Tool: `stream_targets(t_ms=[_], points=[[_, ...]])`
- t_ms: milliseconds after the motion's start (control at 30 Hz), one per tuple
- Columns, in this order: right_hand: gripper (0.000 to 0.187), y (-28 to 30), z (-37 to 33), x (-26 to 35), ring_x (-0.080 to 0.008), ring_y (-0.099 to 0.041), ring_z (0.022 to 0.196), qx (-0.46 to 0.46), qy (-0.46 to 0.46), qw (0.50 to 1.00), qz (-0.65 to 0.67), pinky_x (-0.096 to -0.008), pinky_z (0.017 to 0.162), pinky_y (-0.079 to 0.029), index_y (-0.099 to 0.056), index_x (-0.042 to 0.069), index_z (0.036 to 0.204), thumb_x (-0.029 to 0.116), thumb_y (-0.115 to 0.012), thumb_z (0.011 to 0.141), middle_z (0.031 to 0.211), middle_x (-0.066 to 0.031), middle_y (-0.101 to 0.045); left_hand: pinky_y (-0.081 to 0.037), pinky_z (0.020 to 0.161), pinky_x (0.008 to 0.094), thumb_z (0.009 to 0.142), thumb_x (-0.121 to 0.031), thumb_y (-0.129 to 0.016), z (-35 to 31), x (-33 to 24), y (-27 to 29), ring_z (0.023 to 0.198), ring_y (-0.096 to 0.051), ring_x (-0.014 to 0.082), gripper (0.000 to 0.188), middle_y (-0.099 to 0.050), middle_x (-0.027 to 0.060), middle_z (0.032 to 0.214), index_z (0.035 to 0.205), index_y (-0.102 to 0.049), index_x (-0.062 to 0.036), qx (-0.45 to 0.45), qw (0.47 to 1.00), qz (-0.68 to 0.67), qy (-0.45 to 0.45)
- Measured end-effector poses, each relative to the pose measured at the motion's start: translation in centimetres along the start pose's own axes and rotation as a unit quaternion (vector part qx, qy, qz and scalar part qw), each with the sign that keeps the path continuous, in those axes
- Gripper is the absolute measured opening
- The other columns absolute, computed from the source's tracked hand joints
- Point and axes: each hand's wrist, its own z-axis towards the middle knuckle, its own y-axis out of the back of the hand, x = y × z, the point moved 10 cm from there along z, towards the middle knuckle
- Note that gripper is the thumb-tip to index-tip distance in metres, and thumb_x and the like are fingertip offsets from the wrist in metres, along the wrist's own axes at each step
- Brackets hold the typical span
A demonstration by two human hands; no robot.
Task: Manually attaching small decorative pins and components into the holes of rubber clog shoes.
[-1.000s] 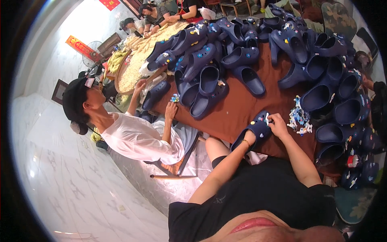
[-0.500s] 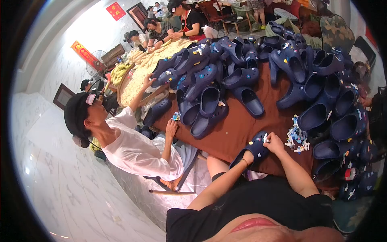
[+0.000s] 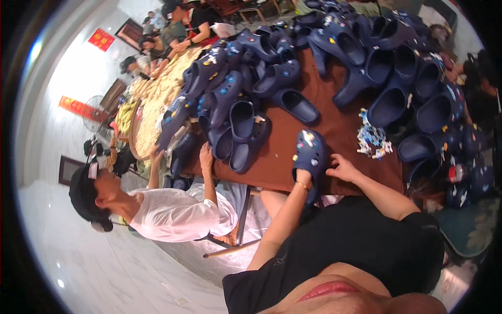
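A dark blue clog (image 3: 309,149) with small coloured charms on its top stands at the near edge of the brown table (image 3: 285,157). My left hand (image 3: 302,180) grips it from below at the heel end, a thin bracelet on the wrist. My right hand (image 3: 341,168) rests against the clog's right side, fingers touching it. A small heap of white and blue charms (image 3: 372,138) lies on the table just right of my right hand.
Many dark blue clogs (image 3: 314,57) are piled across the table, left, far and right. A person in a white shirt and black cap (image 3: 157,206) sits at my left, one hand on the clogs (image 3: 206,157). More people sit at a far round table (image 3: 157,97).
The view has swung, so the table sits higher and more to the right. The clog stays in my hands, now turned more upright, with my right hand still at its side.
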Motion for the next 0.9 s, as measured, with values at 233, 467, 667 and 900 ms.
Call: stream_targets(t_ms=[233, 467, 667, 900], points=[[0.079, -4.2, -1.3, 2.5, -0.0326, -0.051, 0.106, 0.047, 0.047, 0.996, 0.058, -0.0378, 0.088, -0.041, -0.041, -0.003, 0.118, 0.038, -0.075, 0.059, 0.111, -0.0228, -0.053, -0.046, 0.074, 0.0287, 0.086, -0.015, -0.047, 0.1, -2.8, -1.5, 0.091, -0.053, 0.0188, 0.033, -0.055, 0.008, 0.105, 0.117, -0.047, -0.005, -0.126, 0.978, -0.151, 0.074], [0.051, 3.4, 2.5, -1.6, -0.024, -0.061, 0.064, -0.2, 0.065, 0.976, -0.048, -0.0338, 0.058, -0.05, -0.046, -0.005, 0.103, 0.018, -0.068, 0.063, 0.084, -0.0172, -0.06, -0.046, 0.066, 0.0228, 0.086, -0.012, -0.05, -2.5, -5.4, -1.4, 0.074, -0.056, 0.0111, 0.028, -0.059, 0.0037, 0.084, 0.112, -0.05, -0.0037, -0.048, 0.997, -0.053, -0.026], [0.06, 9.1, 4.6, 5.0, -0.0405, -0.055, 0.094, -0.21, 0.074, 0.972, -0.076, -0.0414, 0.081, -0.043, -0.047, -0.008, 0.104, 0.03, -0.067, 0.062, 0.097, -0.028, -0.057, -0.037, 0.089, 0.0392, 0.079, -0.019, -0.056, -5.9, -4.3, 6.7, 0.102, -0.048, 0.0306, 0.034, -0.052, 0.0142, 0.108, 0.11, -0.052, -0.0067, -0.261, 0.811, 0.495, -0.172], [0.062, 19.9, 10.3, 10.6, -0.0408, -0.055, 0.094, -0.325, 0.104, 0.929, -0.142, -0.04, 0.081, -0.043, -0.047, -0.009, 0.106, 0.032, -0.066, 0.065, 0.096, -0.0284, -0.057, -0.037, 0.086, 0.0378, 0.077, -0.021, -0.056, -6.2, -5.1, 3.2, 0.103, -0.048, 0.0258, 0.029, -0.053, 0.0086, 0.109, 0.103, -0.056, -0.0078, -0.174, 0.756, 0.588, -0.229]])
